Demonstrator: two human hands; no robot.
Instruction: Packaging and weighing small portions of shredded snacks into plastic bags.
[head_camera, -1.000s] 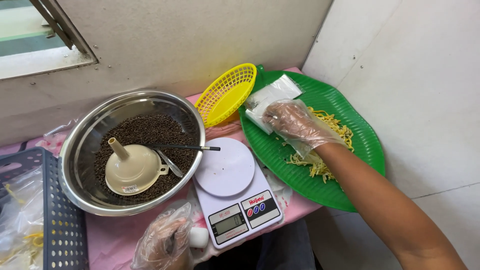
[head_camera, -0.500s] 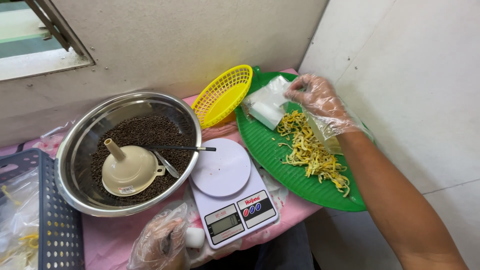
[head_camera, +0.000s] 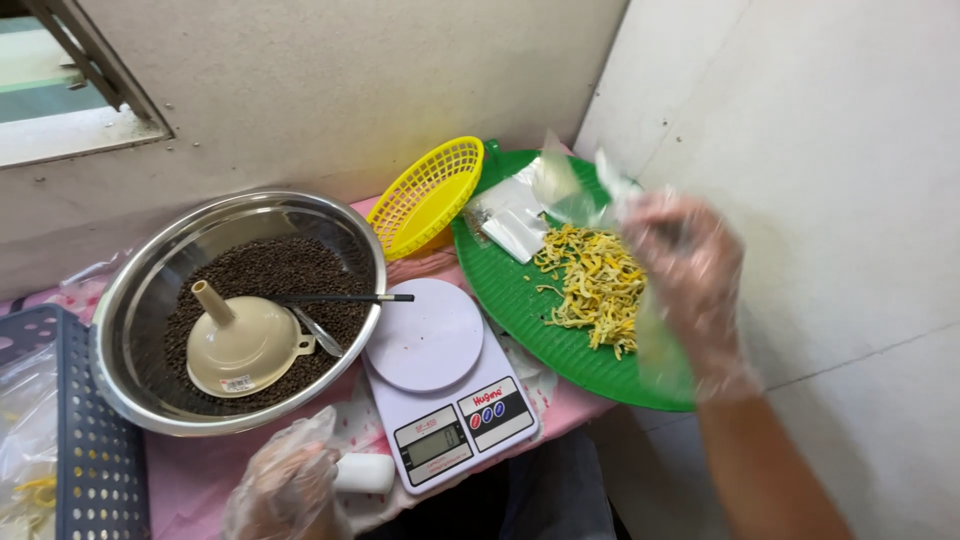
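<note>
One clear bag, right hand, one scale

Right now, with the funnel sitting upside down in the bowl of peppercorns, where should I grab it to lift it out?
Take the funnel by its narrow spout, which sticks up and leans toward the back left, clear of the peppercorns. Come from straight above and pinch the spout between your fingers. The wide mouth lies face down on the grains, so the rim offers little purchase, and the black stick across the bowl crowds the right side.
</note>
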